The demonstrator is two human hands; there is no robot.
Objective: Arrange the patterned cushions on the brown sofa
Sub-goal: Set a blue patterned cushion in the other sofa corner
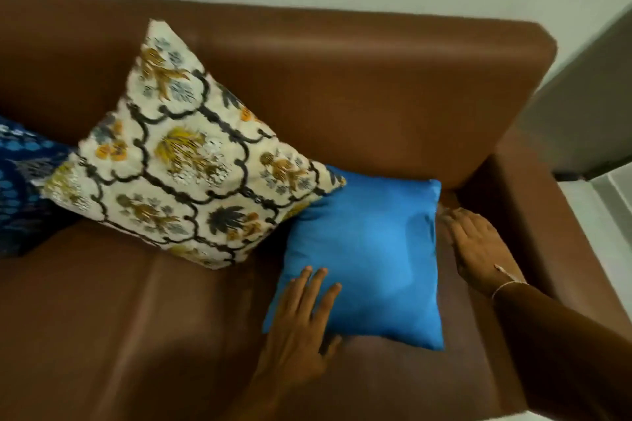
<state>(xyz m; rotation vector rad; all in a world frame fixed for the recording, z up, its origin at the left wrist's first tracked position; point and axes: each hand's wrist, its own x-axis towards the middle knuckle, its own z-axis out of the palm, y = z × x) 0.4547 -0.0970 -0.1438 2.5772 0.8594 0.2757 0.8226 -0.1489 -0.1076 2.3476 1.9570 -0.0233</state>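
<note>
We see smooth blue cushion (366, 260) lower centre on leather sofa (376, 96); left hand (301, 328) flat on it, right hand (475, 243) spread at its edge. Floral cushion (184, 154) tilted left-centre, overlapping it.

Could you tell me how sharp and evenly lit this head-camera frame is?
Head view: overall soft, with motion blur on the right hand; the left hand is slightly clearer. The brown sofa shows a mild sheen along its backrest, its top edge bows from wide-angle distortion, and the lower corners fall dark.
</note>
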